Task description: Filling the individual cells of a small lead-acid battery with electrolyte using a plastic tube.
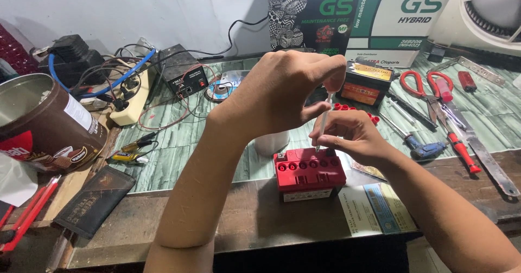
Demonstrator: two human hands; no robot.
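Fingers (332, 75) of the left hand (282, 88) pinch the top of a thin white plastic dropper tube (324, 120), which stands nearly upright with its tip at the row of filler holes on the small battery with a red plastic top (309, 171). The right hand (350, 135) curls narrowly around the tube's lower part, fingertips just above the battery's far edge.

That battery sits on the dark wooden front strip of the workbench (255, 219), near its front edge, just beside the seam where the green patterned mat (179, 153) ends. A printed paper leaflet (374, 208) lies touching its right side, reaching to the bench's edge. To the battery's left the wooden strip is bare as far as a flat black case (95, 200).

Behind the hands a second black battery with an orange label (369, 83) stands in front of cardboard boxes (347, 18). On the right, red-handled scissors (429, 88), a red screwdriver (461, 148) and a blue-handled tool (426, 149) crowd the mat. On the left, a brown round tin (43, 124) lies tilted near the bench's side edge, with a white power strip and tangled cables (127, 97) behind.
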